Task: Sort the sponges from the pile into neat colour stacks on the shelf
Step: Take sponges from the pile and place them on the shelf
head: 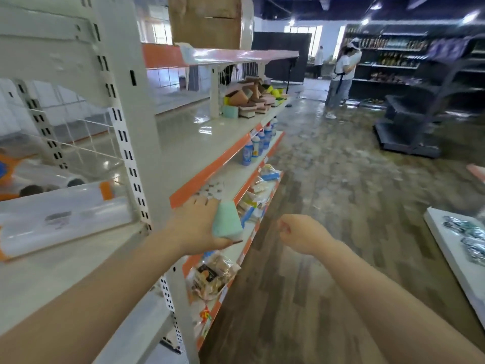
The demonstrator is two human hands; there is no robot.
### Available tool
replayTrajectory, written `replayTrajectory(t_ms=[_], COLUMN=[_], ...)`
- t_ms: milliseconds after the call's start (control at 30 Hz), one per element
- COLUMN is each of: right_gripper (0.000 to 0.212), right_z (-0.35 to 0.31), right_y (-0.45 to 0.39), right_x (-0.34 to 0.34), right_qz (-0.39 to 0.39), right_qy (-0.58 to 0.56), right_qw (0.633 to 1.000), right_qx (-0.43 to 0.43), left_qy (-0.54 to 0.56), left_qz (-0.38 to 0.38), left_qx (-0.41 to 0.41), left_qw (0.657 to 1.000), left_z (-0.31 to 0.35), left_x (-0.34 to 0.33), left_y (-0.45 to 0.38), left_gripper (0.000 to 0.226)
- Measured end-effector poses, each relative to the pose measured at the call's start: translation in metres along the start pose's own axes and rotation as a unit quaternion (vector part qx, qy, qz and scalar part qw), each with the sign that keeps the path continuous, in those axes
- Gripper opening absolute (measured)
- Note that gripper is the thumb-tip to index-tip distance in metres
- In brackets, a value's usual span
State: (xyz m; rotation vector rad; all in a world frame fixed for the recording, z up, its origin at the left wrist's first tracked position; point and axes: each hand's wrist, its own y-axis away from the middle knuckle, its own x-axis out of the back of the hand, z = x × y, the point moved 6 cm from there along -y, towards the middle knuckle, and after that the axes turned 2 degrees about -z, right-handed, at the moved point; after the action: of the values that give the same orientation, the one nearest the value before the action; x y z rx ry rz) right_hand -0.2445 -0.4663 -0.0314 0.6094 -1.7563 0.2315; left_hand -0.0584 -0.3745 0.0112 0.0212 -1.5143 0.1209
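My left hand (195, 225) grips a mint-green sponge with a white underside (227, 219), held in front of the near end of the shelf (189, 143). My right hand (299, 233) hangs in the aisle with its fingers curled and nothing in it. Far down the same shelf lies the sponge pile (252, 98), a jumble of brown, pink, yellow and green pieces. A single green sponge (230, 111) stands at the pile's near side. The shelf surface between my hand and the pile is bare and glossy.
Blue-and-white bottles (256, 147) stand on the shelf below; packaged goods (258, 198) fill lower shelves. A cardboard box (204, 19) sits on top. Dark shelving (417, 106) and two people (341, 74) are across the aisle. A white board with packets (462, 237) lies at right.
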Motion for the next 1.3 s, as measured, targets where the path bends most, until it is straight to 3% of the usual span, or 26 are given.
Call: replayTrajectory(t_ms=[567,967,1300], right_gripper=[0.032,0.034,0.029], right_z=[0.157,0.222,0.25], right_y=[-0.081,-0.202,-0.331], right_x=[0.057,0.094,0.14], right_qz=[-0.027,0.008,0.01], right_qy=[0.01,-0.002,-0.006], right_qw=[0.999,0.999,0.998], right_qx=[-0.03,-0.053,-0.067], left_qy=[0.0,-0.027,-0.041], left_qz=[-0.039,-0.033,-0.03], left_qx=[0.03,0.036,0.039], left_qw=[0.999,0.998,0.998], left_z=[0.089,0.075,0.049], left_x=[-0.038,-0.033,-0.028], left_y=[-0.157,-0.305,-0.448], left_gripper=[0.084,0.077,0.089])
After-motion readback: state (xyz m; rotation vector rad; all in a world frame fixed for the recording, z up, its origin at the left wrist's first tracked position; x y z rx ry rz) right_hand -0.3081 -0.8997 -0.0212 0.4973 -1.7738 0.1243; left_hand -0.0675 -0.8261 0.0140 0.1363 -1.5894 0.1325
